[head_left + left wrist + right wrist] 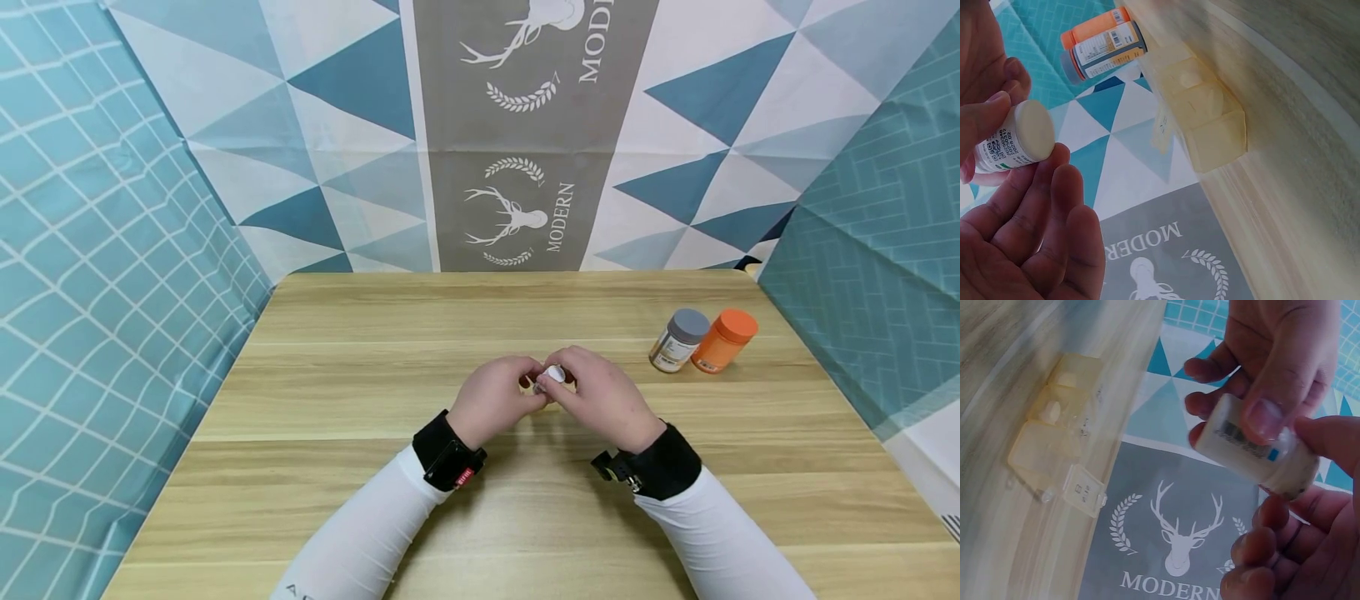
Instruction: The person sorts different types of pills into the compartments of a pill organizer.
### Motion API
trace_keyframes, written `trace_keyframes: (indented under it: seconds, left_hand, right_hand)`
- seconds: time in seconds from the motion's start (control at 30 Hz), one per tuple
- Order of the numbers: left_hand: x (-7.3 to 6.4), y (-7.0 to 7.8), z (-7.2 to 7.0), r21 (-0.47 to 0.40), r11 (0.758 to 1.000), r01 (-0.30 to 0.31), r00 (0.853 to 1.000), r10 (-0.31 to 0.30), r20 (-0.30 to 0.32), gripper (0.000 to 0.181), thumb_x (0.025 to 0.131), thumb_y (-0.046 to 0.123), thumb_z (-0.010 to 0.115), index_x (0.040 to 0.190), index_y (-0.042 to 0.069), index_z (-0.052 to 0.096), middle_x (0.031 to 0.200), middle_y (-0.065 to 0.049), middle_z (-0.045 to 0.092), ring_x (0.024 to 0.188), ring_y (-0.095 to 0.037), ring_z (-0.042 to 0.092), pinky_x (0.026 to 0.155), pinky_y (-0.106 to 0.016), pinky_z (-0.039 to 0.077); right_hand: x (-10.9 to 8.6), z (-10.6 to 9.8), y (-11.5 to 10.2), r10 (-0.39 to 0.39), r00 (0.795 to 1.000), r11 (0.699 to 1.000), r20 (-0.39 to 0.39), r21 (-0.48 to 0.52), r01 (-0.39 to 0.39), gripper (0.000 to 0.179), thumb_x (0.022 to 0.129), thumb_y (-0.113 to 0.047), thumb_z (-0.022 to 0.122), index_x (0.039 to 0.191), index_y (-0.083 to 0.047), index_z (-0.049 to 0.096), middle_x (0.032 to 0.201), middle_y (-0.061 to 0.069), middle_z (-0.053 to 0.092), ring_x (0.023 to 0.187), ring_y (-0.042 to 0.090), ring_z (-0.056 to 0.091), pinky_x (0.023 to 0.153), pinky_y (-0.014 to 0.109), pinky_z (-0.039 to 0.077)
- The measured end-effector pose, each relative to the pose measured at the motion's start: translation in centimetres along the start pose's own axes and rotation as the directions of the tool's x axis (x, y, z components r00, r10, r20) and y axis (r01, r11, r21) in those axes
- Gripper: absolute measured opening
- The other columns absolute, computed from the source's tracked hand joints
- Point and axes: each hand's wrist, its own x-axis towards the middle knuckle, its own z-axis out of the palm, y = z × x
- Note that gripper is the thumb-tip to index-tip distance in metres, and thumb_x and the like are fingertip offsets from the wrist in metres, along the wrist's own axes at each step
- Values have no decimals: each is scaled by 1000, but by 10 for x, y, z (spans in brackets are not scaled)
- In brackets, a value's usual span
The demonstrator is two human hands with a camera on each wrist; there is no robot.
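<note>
Both hands meet over the middle of the table around a small white bottle (555,372) with a printed label. My left hand (491,396) grips its body, the thumb pressed along the label in the right wrist view. From the other side my right hand (607,400) pinches the opposite end of the bottle (1235,440) between thumb and fingers. A translucent yellow pill box (1216,144) stands on the table, largely hidden by the hands in the head view. One lid (1082,490) of it hangs open, and a white tablet (1052,412) shows in a compartment.
A grey-capped bottle (678,340) and an orange bottle (725,340) stand side by side at the back right of the wooden table (337,367). Patterned cloth (360,167) covers the wall behind, and tiled-print sheets flank both sides.
</note>
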Motion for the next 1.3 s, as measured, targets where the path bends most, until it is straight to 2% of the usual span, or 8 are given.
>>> trace_keyframes:
  seconds: [0.17, 0.3, 0.5, 0.63, 0.73, 0.87, 0.97, 1.3]
  left_hand:
    - [-1, -1, 1, 12, 1000, 2, 1000, -2, 18, 19, 82, 36, 73, 91, 20, 70, 80, 9, 65, 71, -3, 55, 57, -21, 48]
    - [0, -3, 2, -10, 1000, 23, 999, -22, 36, 20, 83, 36, 74, 94, 20, 70, 80, 10, 66, 72, -3, 55, 57, -21, 48]
    - [0, -5, 1, -38, 998, 50, 998, -49, 30, 24, 86, 36, 72, 102, 19, 70, 90, 11, 67, 78, -5, 56, 62, -23, 50]
    - [-1, -7, 2, -52, 997, 59, 998, -58, 23, 24, 86, 36, 72, 102, 20, 70, 90, 11, 67, 78, -4, 55, 62, -23, 49]
    - [-1, -8, 3, -61, 996, 65, 998, -64, 21, 24, 85, 36, 73, 102, 20, 70, 90, 11, 67, 78, -5, 56, 62, -23, 49]
    - [-1, -9, 5, -62, 995, 72, 997, -71, 19, 24, 85, 37, 73, 103, 20, 70, 90, 11, 67, 78, -5, 57, 62, -23, 49]
    - [-1, -9, 5, -59, 996, 71, 997, -70, 17, 24, 85, 37, 73, 103, 21, 71, 90, 11, 67, 78, -4, 56, 62, -23, 49]
    - [-1, -6, 2, -64, 995, 70, 997, -69, 22, 25, 86, 37, 72, 104, 20, 70, 90, 11, 67, 77, -2, 55, 63, -24, 50]
  right_hand:
    - [-2, -4, 2, -56, 998, 998, 36, -8, 56, 17, 99, -26, 56, 107, -14, 65, 101, -2, 59, 84, 8, 53, 70, 33, 51]
    - [-2, -12, 6, -42, 999, 999, 26, 28, 41, 20, 100, -25, 55, 113, -13, 63, 100, -1, 57, 81, 12, 50, 65, 32, 49]
    - [2, -19, 27, 92, 996, 993, 20, 72, -93, 22, 96, -18, 60, 117, -10, 61, 93, 5, 57, 72, 18, 46, 55, 31, 40]
    - [5, -12, 51, 209, 976, 973, 69, 82, -214, 16, 93, -19, 65, 106, -12, 61, 79, 8, 58, 63, 19, 46, 51, 29, 37]
    - [5, -3, 67, 252, 963, 965, 99, 46, -258, 11, 90, -20, 69, 94, -12, 61, 82, 8, 63, 62, 18, 47, 53, 29, 38]
    - [5, 8, 79, 236, 964, 971, 121, -57, -231, 11, 88, -19, 71, 82, -15, 62, 88, 6, 66, 64, 18, 49, 58, 31, 39]
    - [5, 13, 81, 212, 968, 974, 138, -112, -197, 11, 87, -19, 72, 79, -18, 63, 84, 3, 66, 65, 18, 51, 60, 33, 41]
    - [4, 17, 80, 187, 962, 978, 201, -128, -163, 9, 87, -18, 72, 80, -16, 67, 88, 2, 65, 75, 18, 53, 68, 39, 46]
